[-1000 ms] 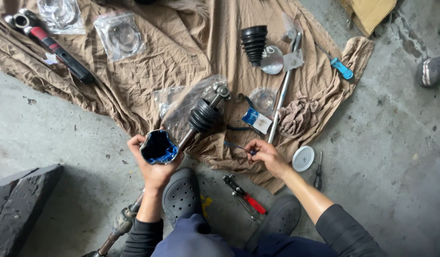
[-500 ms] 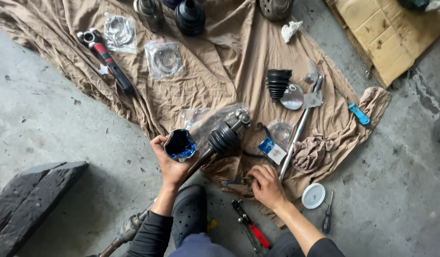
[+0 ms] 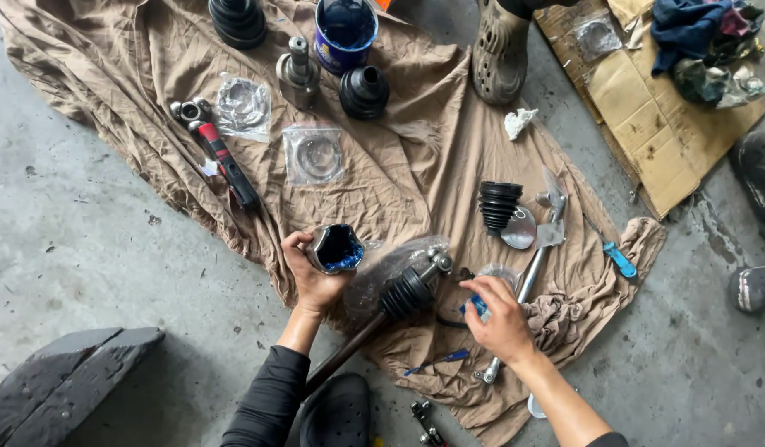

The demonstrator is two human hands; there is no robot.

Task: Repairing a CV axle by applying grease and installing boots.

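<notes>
The left hand (image 3: 309,277) gripped a greased joint cup (image 3: 336,247) mouth-up beside the axle (image 3: 399,296) on the cloth (image 3: 415,157), while the right hand (image 3: 500,319) pinched what looked like a blue packet (image 3: 475,305).

Crumpled tan cloth (image 3: 415,165), rough concrete floor (image 3: 93,273)

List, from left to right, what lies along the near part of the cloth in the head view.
Left hand holding a metal joint cup with blue grease → black rubber boot on the axle shaft → right hand on a small blue packet → blue-handled tool.
</notes>
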